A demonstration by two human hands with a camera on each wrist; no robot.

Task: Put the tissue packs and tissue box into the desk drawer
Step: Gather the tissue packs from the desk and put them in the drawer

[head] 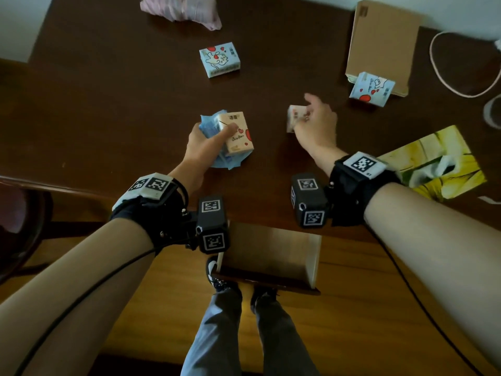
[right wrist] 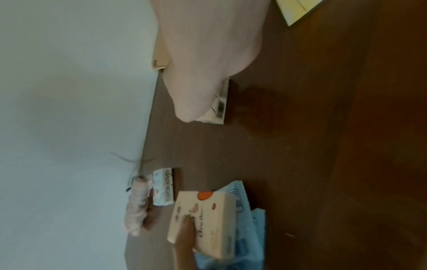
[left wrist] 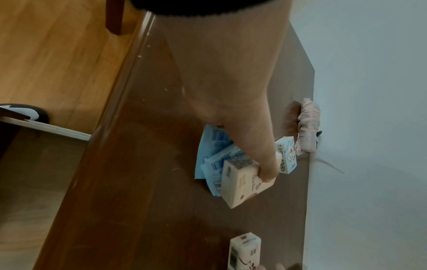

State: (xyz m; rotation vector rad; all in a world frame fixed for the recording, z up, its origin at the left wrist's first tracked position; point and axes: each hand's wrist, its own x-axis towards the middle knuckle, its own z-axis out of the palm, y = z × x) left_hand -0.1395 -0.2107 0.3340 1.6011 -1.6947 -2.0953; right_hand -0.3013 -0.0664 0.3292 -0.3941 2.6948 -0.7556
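Note:
My left hand [head: 208, 142] grips a peach tissue pack [head: 238, 134] together with crumpled blue packs [head: 211, 126] just above the dark desk [head: 122, 104]; the thumb [left wrist: 265, 164] lies across the peach pack [left wrist: 240, 184]. My right hand [head: 311, 123] closes on another pale tissue pack [head: 292, 118] standing on the desk, mostly hidden by the palm in the right wrist view [right wrist: 220, 102]. A blue pack [head: 220, 59] lies farther back, another blue pack [head: 371, 89] leans on a cardboard box. The yellow tissue box [head: 436, 164] sits at the right. The open drawer [head: 271, 256] is below the desk edge.
A brown cardboard box [head: 382, 42] stands at the back right, a pink plastic-wrapped bundle [head: 181, 9] at the back edge. A white cable loop [head: 461, 63] lies far right. A dark chair [head: 19, 226] is at the left. My feet stand under the drawer.

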